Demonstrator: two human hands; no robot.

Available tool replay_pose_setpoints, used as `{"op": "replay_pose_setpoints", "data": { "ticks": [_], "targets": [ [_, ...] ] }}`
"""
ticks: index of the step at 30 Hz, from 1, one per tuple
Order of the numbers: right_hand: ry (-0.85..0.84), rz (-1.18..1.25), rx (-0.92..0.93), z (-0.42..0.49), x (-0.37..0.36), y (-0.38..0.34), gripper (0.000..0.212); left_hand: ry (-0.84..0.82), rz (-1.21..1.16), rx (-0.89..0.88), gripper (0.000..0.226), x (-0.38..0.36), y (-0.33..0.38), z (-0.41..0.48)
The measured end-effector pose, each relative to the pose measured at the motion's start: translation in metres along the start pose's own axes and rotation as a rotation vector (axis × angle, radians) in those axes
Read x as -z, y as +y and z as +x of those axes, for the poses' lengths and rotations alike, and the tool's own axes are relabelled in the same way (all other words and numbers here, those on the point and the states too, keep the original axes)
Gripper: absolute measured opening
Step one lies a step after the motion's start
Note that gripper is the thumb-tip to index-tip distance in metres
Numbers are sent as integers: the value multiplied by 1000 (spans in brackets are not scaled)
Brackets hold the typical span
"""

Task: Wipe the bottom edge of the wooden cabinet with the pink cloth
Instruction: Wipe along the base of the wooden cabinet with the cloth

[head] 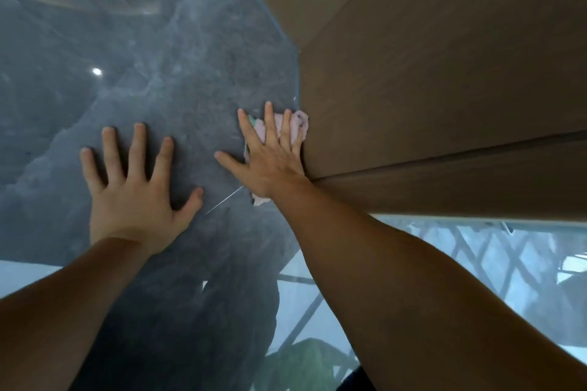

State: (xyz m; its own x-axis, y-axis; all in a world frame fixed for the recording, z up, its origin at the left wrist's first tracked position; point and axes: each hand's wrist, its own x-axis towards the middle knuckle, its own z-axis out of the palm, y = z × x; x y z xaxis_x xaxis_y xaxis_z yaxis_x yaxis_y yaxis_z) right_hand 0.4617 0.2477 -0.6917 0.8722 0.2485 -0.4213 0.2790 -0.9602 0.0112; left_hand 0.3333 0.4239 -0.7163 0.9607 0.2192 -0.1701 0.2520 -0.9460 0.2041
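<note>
The wooden cabinet (428, 98) fills the right and upper right of the head view, and its bottom edge meets a glossy dark grey floor (158, 57). My right hand (270, 155) lies flat on the pink cloth (298, 124), pressing it onto the floor right against the cabinet's bottom edge. Pink cloth shows between the fingers and below the wrist. My left hand (133, 187) is spread flat on the floor to the left, holding nothing.
A horizontal seam (444, 155) runs across the cabinet face to the right of my right hand. The shiny floor mirrors a lamp (97, 71) and a window lattice (476, 263) at the lower right.
</note>
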Motion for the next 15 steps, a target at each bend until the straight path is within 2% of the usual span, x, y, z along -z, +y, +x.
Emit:
{"op": "replay_pose_setpoints", "data": {
  "ticks": [5,12,15],
  "targets": [
    [140,-63,34,66,21,6,92,59,12,6,93,-14,-3,3],
    [179,9,-39,131,47,-7,86,119,-16,-5,94,-17,-7,3],
    [143,-23,14,143,56,-11,87,140,-9,-9,92,-16,-6,2]
  ]
}}
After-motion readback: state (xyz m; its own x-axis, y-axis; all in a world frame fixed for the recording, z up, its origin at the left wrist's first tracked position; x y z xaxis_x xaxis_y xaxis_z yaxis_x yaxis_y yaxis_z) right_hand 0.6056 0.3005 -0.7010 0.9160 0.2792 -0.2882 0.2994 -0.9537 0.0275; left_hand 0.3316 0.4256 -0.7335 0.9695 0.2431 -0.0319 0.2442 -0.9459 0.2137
